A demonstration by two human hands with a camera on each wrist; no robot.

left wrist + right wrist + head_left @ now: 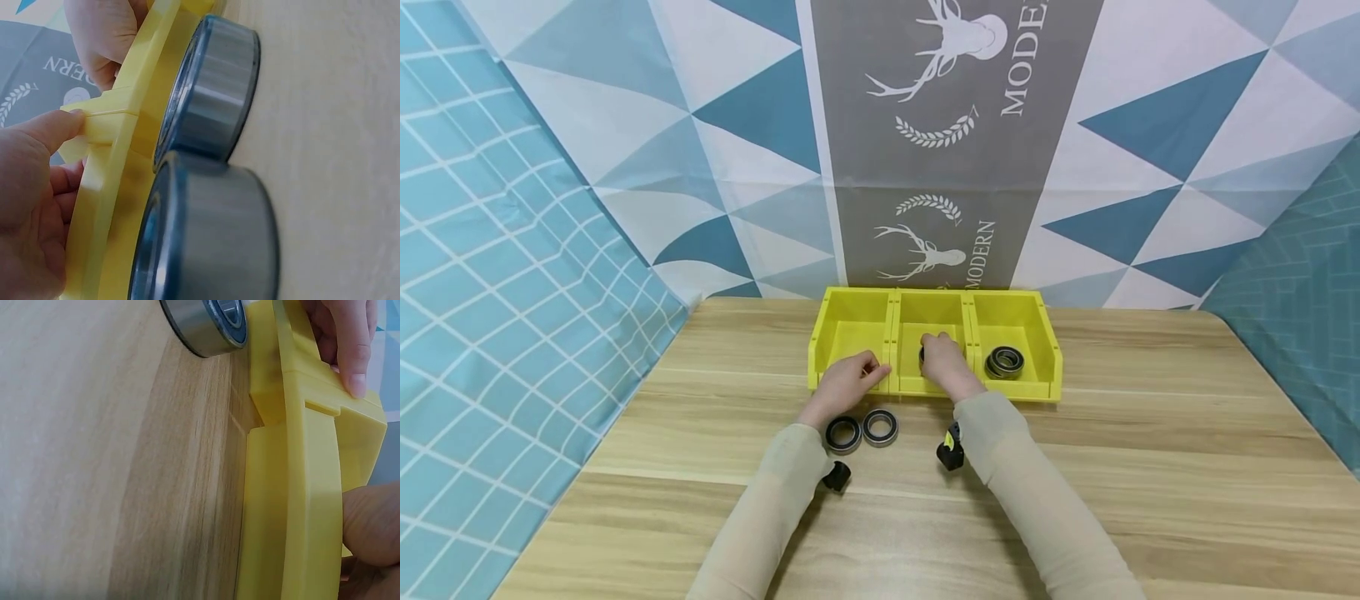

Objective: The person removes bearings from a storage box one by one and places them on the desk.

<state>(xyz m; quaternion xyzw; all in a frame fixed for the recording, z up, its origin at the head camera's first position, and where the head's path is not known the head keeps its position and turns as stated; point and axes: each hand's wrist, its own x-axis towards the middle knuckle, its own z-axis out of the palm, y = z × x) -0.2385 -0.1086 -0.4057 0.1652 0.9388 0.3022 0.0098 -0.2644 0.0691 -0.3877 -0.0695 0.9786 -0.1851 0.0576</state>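
Observation:
A yellow three-compartment bin (1051, 367) stands at the back of the table. My left hand (844, 383) holds its front by the left divider, thumb on the divider and fingers curled inside the left compartment. My right hand (946, 365) reaches into the middle compartment and grips a dark-rimmed ball bearing (922, 356), mostly hidden by the fingers. Two more bearings lie flat before the bin: a left bearing (843, 434) and a right bearing (880, 427). Their steel sides show large in the left wrist view, the nearer bearing (225, 231) cut off by the frame.
Stacked bearings (1004, 362) lie in the right compartment. A patterned cloth (760, 208) hangs directly behind the bin, and a blue checked cloth (512, 275) borders the left side. Wood-grain tabletop (1187, 467) extends to the right and in front.

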